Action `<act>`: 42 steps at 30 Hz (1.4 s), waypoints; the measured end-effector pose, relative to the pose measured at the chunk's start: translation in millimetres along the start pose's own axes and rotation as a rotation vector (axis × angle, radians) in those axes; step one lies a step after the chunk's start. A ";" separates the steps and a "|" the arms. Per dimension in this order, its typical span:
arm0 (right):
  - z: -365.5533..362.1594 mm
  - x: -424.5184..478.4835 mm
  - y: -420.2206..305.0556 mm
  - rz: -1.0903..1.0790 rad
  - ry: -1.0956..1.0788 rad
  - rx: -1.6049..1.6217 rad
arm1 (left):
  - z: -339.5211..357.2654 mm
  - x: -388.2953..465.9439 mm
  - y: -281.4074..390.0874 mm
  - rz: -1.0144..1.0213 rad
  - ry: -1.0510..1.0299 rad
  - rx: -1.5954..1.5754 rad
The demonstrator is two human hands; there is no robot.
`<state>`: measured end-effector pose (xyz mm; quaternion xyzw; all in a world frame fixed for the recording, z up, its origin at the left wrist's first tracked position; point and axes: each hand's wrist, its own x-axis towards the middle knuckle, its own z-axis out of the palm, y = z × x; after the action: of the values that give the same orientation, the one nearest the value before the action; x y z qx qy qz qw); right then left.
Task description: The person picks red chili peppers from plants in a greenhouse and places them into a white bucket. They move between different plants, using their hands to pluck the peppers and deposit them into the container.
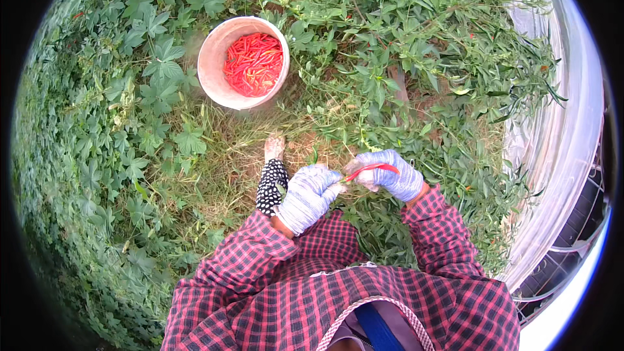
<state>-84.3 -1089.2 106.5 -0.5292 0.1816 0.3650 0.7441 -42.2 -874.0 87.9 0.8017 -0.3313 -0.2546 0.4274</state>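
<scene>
Both my hands wear knitted work gloves, white and blue, with dirt on the fingers. They meet in front of my body around one red chili pepper (374, 168), slim and curved. My left hand (308, 196) pinches the pepper's green stem end between thumb and fingers. From the other side, my right hand (388, 173) has its fingers bent at the pepper, whose red tip lies across the glove. How firmly the right fingers grip is partly hidden. Beyond the hands, a pale plastic bucket (211, 66) holds many red chili peppers (254, 64).
Leafy chili plants (380, 73) crowd the right side. Broad-leaved vines (163, 68) cover the left. Dry grass (214, 185) lies around my foot (274, 147). Clear plastic sheeting (570, 122) curves along the far right, with dark netting (577, 214) beside it.
</scene>
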 end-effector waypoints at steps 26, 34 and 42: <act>-69.1 -142.4 93.1 -0.530 -0.171 1.144 | 30.2 21.2 89.9 -0.621 -0.598 0.778; -40.0 -137.8 44.4 -0.584 -0.119 0.663 | 26.2 31.6 161.4 -0.434 -0.155 -0.037; -9.7 -112.6 39.5 -0.408 0.049 0.555 | 57.3 20.0 172.1 -0.466 0.048 -0.280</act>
<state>-187.4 -1130.9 151.0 -0.3406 0.1821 0.1326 0.9128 -122.8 -990.0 203.4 0.7952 -0.0892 -0.3703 0.4718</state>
